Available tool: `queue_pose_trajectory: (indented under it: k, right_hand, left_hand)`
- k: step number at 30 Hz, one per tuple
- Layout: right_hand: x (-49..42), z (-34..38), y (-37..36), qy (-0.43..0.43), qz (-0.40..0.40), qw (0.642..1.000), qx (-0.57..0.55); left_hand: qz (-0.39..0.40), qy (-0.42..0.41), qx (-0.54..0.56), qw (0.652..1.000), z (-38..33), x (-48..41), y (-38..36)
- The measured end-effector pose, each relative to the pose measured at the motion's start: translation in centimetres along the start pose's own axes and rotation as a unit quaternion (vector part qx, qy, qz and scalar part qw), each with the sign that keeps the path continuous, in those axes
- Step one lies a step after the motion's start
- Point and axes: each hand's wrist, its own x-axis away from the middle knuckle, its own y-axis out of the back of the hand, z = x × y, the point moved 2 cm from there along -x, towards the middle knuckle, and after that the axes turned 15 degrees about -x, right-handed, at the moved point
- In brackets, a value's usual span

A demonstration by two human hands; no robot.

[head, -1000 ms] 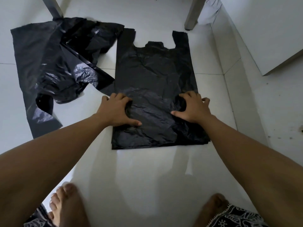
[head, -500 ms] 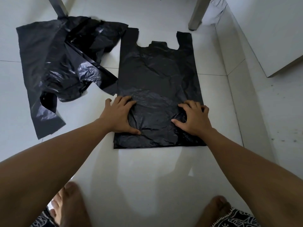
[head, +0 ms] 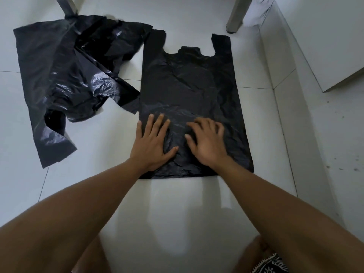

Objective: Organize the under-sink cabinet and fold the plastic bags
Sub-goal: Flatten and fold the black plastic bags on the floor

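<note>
Well, at the upper left of the frame a heap of crumpled black bags sprawls over the white tiled floor, its top edge touching a grey leg that runs out of the frame's top. One corner of the heap reaches the left edge of the flat black bag, which lies spread in the middle of the frame (handles towards the top edge, bottom seam towards the viewer).

The left hand lies released on the lower left part of that bag, palm down, fingers straight and a little spread, the little finger right at the bag's edge. Just beside it, the right hand rests on the lower middle of the bag, also ungripping, fingers fanned and slightly bent; its fingertips are a bit blurred. The two thumbs point at each other, near but apart.

A second grey leg stands at the top right, beyond the bag's right handle. A white panel fills the upper right corner, and patterned cloth shows at the lower right edge.
</note>
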Motion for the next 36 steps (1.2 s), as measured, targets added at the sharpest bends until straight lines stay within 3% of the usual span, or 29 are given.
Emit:
queue_pose_trajectory:
  k: [3,8,12,15,19,24,28,30,36]
  right_hand:
    - [0.9,0.5,-2.0,-0.003,0.042,0.999,0.005]
    - [2.3,-5.8,0.1,-0.023,0.066,0.997,0.037]
    - [3.6,-11.7,3.7,-0.132,0.007,0.990,0.043]
    - [3.6,-13.1,5.0,-0.152,-0.005,0.988,0.016]
    - [1.2,-12.3,6.2,-0.204,-0.104,0.972,-0.056]
    - [-3.5,-9.4,5.8,-0.134,-0.093,0.985,-0.053]
    - [-7.5,-6.6,4.0,-0.047,-0.055,0.997,-0.037]
    - [-9.9,-5.5,2.8,-0.022,-0.036,0.999,-0.034]
    - [-17.5,-5.1,-0.6,-0.007,0.000,0.999,-0.041]
  left_hand:
    - [0.013,-0.002,-0.006,1.000,0.3,0.6,-1.5]
    - [0.006,-0.001,-0.013,1.000,0.4,0.6,-2.3]
    - [0.007,0.001,-0.020,1.000,0.5,0.6,-2.5]
    - [0.025,0.004,-0.005,1.000,0.5,0.4,-2.2]
    - [0.059,0.017,0.059,0.996,0.8,-0.1,-1.2]
    - [0.073,0.064,0.071,0.993,1.6,-3.5,2.0]
    - [-0.068,0.090,0.031,0.993,2.3,-8.9,4.3]
    - [-0.097,0.087,0.021,0.991,2.8,-12.1,4.7]
    - [-0.033,0.078,0.012,0.996,3.5,-19.5,2.1]
